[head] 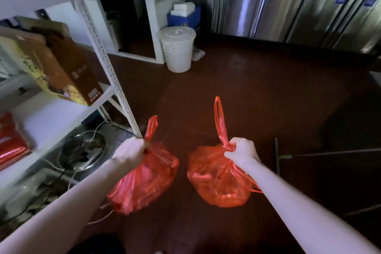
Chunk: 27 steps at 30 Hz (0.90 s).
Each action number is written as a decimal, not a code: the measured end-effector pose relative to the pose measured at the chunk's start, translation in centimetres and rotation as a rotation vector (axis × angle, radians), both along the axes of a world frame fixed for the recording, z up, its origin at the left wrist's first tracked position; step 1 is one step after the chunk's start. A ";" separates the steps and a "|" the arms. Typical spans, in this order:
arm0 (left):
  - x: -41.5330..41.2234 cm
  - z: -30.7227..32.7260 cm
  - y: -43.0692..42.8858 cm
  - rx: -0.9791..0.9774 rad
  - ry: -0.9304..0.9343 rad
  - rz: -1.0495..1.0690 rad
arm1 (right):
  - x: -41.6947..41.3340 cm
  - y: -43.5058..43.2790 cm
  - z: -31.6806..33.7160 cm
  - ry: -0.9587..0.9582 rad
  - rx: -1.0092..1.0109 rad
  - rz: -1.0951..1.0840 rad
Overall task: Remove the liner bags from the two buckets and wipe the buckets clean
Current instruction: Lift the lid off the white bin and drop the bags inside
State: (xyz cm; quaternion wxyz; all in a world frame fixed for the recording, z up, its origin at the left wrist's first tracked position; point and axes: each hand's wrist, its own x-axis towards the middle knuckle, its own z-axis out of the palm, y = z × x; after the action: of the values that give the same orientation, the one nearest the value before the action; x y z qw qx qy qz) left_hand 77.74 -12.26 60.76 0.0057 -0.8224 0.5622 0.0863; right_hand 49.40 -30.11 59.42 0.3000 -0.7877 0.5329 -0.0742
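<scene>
Lower centre: my left hand (pixel 132 150) clenches the gathered neck of one bulging red plastic liner bag (pixel 148 181), my right hand (pixel 242 150) a second red bag (pixel 212 179), held apart, apparently for carrying.

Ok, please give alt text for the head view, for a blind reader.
A person's left hand grips the left red bag by its gathered neck, and the right hand grips the right red bag, above a dark floor. A white shelf rack stands at left, a lidded white bucket ahead.
</scene>
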 end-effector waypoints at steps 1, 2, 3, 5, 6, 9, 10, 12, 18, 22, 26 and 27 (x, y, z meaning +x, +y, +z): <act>1.4 0.0 -1.9 -0.006 -0.004 -0.008 | 1.1 -1.6 0.1 -0.008 -0.006 -0.010; 2.8 -0.1 -3.9 -0.009 -0.011 -0.025 | 2.3 -3.2 0.1 -0.010 -0.011 -0.021; 4.3 -0.4 -6.0 -0.010 -0.016 -0.044 | 3.5 -5.0 0.1 -0.007 -0.017 -0.027; 7.3 -0.9 -10.3 -0.002 -0.009 -0.072 | 6.0 -8.8 0.1 -0.005 -0.027 -0.030; 8.9 -1.4 -12.7 0.002 -0.007 -0.086 | 7.3 -10.9 0.1 -0.002 -0.026 -0.032; 13.3 -2.9 -20.1 0.020 0.001 -0.129 | 11.1 -17.6 -0.3 0.013 -0.017 -0.042; 14.6 -3.4 -22.7 0.037 0.014 -0.136 | 12.2 -19.9 -0.5 0.019 -0.003 -0.049; 17.1 -4.3 -28.0 0.073 0.021 -0.163 | 14.0 -24.7 -0.9 0.052 0.020 -0.044; 23.1 -4.3 -43.4 0.116 0.057 -0.201 | 18.2 -38.5 -1.7 0.074 -0.013 -0.077; 26.7 -4.3 -54.3 0.068 0.085 -0.204 | 21.4 -49.5 -2.0 0.053 -0.013 -0.097; 30.4 -4.8 -65.2 0.058 0.085 -0.203 | 25.0 -61.8 -2.6 0.056 -0.029 -0.068; 31.2 -4.7 -67.9 0.066 0.083 -0.203 | 25.8 -64.7 -2.6 0.062 -0.037 -0.056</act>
State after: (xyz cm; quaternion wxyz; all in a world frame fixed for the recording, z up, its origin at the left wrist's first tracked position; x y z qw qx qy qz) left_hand 108.94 -80.13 56.04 0.0182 -0.7562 0.6394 0.1379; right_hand 75.15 -94.80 56.80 0.2664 -0.7798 0.5625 -0.0679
